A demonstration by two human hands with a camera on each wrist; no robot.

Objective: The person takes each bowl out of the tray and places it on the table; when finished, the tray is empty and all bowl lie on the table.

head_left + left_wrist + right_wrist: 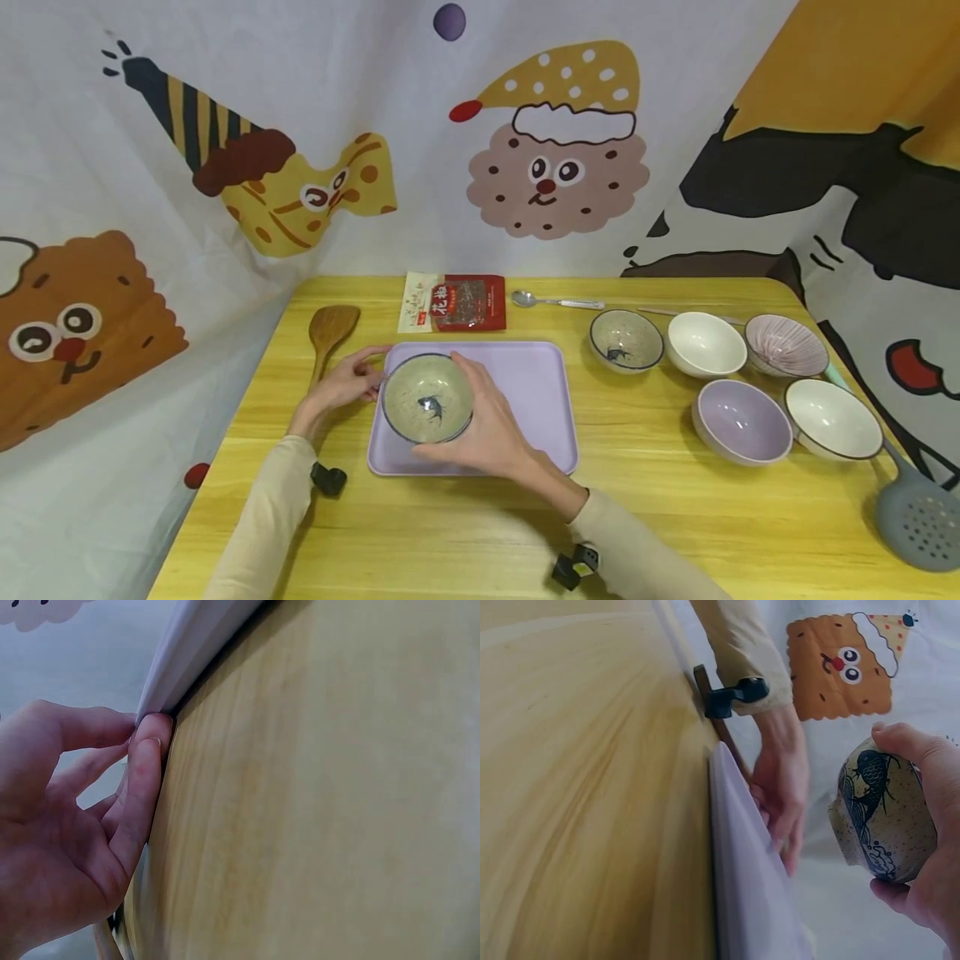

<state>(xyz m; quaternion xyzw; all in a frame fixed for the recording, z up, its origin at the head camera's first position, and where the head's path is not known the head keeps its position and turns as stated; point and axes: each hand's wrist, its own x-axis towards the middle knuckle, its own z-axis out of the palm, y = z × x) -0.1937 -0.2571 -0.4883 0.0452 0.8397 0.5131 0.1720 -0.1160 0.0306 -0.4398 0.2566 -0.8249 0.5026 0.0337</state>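
My right hand (pixel 493 423) grips a speckled grey-beige bowl (pixel 420 392) by its right side, over the left half of a lilac tray (pixel 536 392). A dark blue fish is painted inside. In the right wrist view the bowl (pixel 900 810) hangs above the tray (pixel 739 862), fingers spread round its wall, with another dark fish on its outside. At the tray's left edge, my left hand (pixel 347 383) pinches the rim. The left wrist view shows its thumb and fingertips (pixel 156 726) right at the corner of the tray (pixel 187 645).
A wooden spatula (pixel 330 329) lies left of the tray; behind it are a red spice packet (pixel 468 302) and a metal spoon (pixel 558 302). To the right stand several bowls, including a matching fish bowl (pixel 626 337) and a lilac one (pixel 742 421). A grey skimmer (pixel 918 517) lies far right.
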